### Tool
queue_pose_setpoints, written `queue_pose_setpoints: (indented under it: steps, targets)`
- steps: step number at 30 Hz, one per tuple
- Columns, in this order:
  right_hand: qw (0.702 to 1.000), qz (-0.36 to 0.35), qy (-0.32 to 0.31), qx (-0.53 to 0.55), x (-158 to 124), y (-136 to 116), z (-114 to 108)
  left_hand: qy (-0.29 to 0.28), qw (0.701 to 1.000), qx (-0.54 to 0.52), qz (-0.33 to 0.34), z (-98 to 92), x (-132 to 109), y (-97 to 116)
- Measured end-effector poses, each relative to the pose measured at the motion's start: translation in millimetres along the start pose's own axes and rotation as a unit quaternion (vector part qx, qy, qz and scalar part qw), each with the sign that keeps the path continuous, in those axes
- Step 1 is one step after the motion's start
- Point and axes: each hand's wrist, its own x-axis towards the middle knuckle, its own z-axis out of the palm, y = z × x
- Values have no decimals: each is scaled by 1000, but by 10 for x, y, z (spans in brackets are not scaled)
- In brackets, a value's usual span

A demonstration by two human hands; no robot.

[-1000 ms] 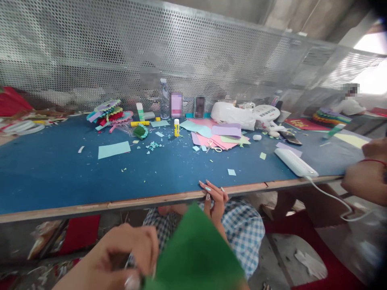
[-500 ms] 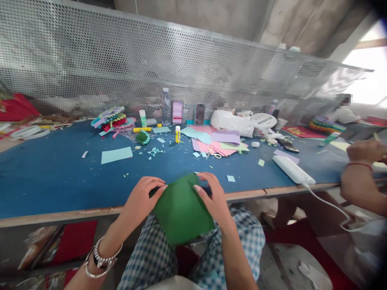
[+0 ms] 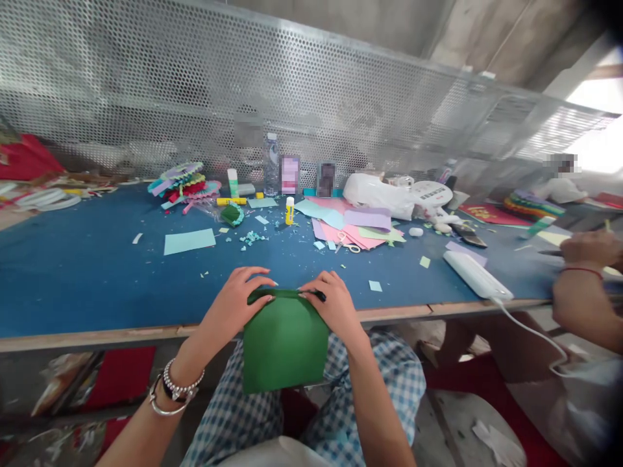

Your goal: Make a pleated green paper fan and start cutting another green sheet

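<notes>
Paper of green colour [image 3: 286, 347] hung down from the grip, over the checked trousers [image 3: 219, 412]; from afar I saw the left hand [image 3: 237, 297] and the right hand [image 3: 335, 305] pinching its upper edge, beside the blue table [image 3: 121, 279].

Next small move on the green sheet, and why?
I'd probably press the strip along the top of the green sheet flat, working outward from the middle. The left hand and right hand hold that edge from either side, and the narrow strip between them seems turned over but not pressed down.
</notes>
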Motion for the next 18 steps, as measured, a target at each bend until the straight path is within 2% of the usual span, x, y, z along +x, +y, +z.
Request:
queue_pose_setpoints:
  steps: [7, 14, 18]
  targets:
    - [1000, -12, 25, -8, -39, -9, -5, -5, 1000, 0, 29, 0, -41, 29]
    - [998, -56, 6, -32, -74, -38, -41, 1, 999, -7, 33, -7, -54, 63]
    - [998, -49, 8, -46, -69, -26, -13, -11, 999, -12, 33, -48, -59, 120]
